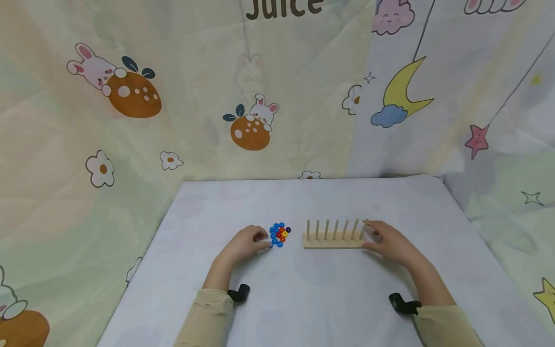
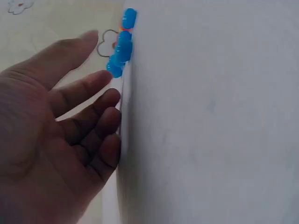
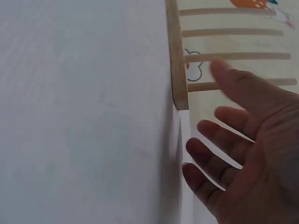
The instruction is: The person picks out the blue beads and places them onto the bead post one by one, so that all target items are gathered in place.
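Observation:
A cluster of small glossy beads (image 1: 279, 244), mostly blue with some red, orange, yellow and one dark, lies mid-table. My left hand (image 1: 246, 245) rests at the left side of the cluster, thumb and fingers apart, fingertips right at the nearest blue beads (image 2: 124, 49). Nothing shows gripped in its palm. To the right of the beads stands a pale wooden board with a row of upright pegs (image 1: 331, 244). Around its right end is my right hand (image 1: 392, 245), thumb and fingers spread. In the right wrist view the thumb overlaps the end peg (image 3: 201, 87), and the palm holds nothing.
A white cloth covers the table (image 1: 321, 299). Behind it hangs a printed curtain (image 1: 303, 159) with rabbits, flowers and a moon. Black wrist cameras (image 1: 239, 293) sit at both sleeve cuffs. All the pegs in view are bare.

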The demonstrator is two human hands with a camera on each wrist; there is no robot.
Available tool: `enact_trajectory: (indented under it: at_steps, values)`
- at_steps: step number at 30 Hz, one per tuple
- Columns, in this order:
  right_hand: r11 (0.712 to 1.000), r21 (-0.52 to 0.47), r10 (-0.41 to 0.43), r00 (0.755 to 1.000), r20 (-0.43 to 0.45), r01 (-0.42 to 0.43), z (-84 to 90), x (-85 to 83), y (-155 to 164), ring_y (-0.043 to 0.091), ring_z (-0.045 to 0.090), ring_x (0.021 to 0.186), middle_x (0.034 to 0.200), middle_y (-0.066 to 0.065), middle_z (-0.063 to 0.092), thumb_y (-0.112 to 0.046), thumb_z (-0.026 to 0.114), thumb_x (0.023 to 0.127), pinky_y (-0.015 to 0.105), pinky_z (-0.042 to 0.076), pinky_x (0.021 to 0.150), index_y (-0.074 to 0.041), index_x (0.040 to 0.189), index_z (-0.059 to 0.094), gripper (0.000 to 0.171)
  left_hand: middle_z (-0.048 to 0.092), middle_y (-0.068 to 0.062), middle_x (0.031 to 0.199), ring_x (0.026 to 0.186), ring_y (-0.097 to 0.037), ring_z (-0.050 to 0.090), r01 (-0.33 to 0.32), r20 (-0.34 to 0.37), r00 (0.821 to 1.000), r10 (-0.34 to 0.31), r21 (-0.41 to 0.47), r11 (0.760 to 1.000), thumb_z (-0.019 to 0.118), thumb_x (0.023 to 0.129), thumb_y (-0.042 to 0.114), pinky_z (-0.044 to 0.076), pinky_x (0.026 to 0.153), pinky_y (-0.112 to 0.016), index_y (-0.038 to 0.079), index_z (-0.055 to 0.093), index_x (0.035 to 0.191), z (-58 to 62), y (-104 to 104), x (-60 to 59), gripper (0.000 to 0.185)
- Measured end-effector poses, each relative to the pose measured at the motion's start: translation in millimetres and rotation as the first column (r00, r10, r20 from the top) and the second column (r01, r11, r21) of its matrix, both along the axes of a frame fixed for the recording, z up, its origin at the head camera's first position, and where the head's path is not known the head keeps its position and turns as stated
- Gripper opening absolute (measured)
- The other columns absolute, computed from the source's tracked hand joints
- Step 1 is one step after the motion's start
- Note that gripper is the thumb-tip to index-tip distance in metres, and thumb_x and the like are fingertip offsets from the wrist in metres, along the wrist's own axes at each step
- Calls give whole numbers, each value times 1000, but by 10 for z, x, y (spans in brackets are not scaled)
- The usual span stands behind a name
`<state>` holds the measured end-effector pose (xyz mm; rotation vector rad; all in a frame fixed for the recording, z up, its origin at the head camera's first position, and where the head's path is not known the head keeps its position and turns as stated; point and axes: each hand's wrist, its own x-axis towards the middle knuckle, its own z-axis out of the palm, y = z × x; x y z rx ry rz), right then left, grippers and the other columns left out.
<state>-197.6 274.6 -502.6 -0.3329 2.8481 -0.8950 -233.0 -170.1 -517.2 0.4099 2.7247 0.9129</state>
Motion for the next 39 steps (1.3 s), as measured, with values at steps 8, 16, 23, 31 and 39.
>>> enact_trajectory:
  at_steps: [8, 16, 23, 31, 39]
  values:
    - [998, -58, 4, 1000, -30, -6, -291, -83, 95, 45, 45, 130, 143, 24, 49, -41, 74, 87, 64, 36, 105, -6, 143, 49, 70, 62, 7, 101, 92, -13, 55, 1, -58, 998, -1, 4, 1000, 74, 88, 38, 49, 88, -37, 24, 69, 106, -117, 20, 23, 24]
    - [997, -71, 2, 997, -77, -7, -391, -84, 93, 39, 45, 128, 139, 19, 52, -44, 73, 87, 61, 36, 106, -12, 140, 54, 64, 61, 8, 101, 90, -11, 53, -21, -142, 990, 14, -43, 999, 75, 87, 40, 47, 83, -33, 26, 71, 102, -222, 41, 27, 21]
    - [998, -62, 2, 992, -122, -9, -422, -72, 76, 37, 48, 123, 135, 17, 55, -42, 74, 87, 60, 39, 102, -11, 136, 57, 60, 62, 6, 103, 96, -13, 56, -7, -164, 987, 0, -43, 999, 75, 87, 37, 48, 88, -38, 25, 71, 100, -219, 48, 39, 19]
    - [997, -71, -10, 995, -104, 3, -457, -71, 99, 38, 46, 127, 137, 16, 55, -42, 74, 87, 60, 36, 106, -12, 136, 58, 61, 61, 9, 99, 92, -14, 55, -33, -65, 997, 32, -8, 999, 73, 89, 35, 48, 85, -35, 29, 68, 102, -84, -7, 9, 15]
    - [999, -50, -14, 993, -119, 8, -502, -84, 127, 36, 48, 125, 136, 14, 56, -47, 73, 86, 59, 37, 104, -14, 136, 58, 61, 63, 10, 97, 88, -14, 55, -29, -54, 998, 29, 0, 1000, 72, 91, 34, 48, 76, -30, 28, 68, 103, 190, -11, -106, 15]
